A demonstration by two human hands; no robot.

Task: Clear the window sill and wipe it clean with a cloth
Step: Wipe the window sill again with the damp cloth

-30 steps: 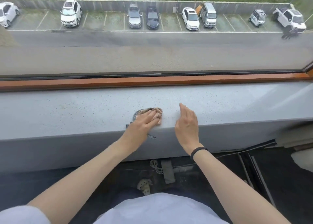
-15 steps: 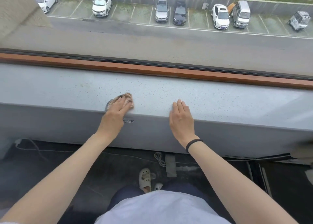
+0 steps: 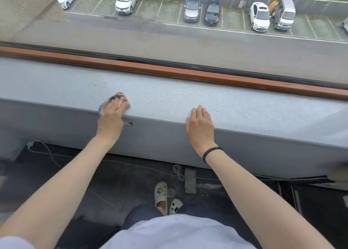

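On the left, we see a thin white cable (image 3: 47,150) lying on the dark floor (image 3: 113,182) below the window sill (image 3: 188,96). The window sill is long and grey with tiny dark dots. It runs all the way across in front of us. Behind it is a brown wooden strip (image 3: 169,70), and then the glass.

Our left hand (image 3: 111,120) is at the front edge of the sill, left of the middle. The cloth (image 3: 121,99) lies on the sill under it. Our fingers (image 3: 117,107) lie close together, almost straight, on top of the cloth and press it down. A bunched pinkish bit pokes out past our fingertips. A small dotted corner hangs over the front edge beside our palm. We cannot see our thumb.

Down in the middle, our two pale shoes (image 3: 161,192) with holes stand on the floor, with a coiled cord (image 3: 177,171) near them.

Further right is our right hand (image 3: 199,126), well apart from the cloth. It rests flat on the front edge of the sill. Its fingers are straight and close together, and they hold nothing. A black band (image 3: 211,153) goes round that wrist.

Through the glass, far below, cars (image 3: 192,8) stand in a row beside a road.
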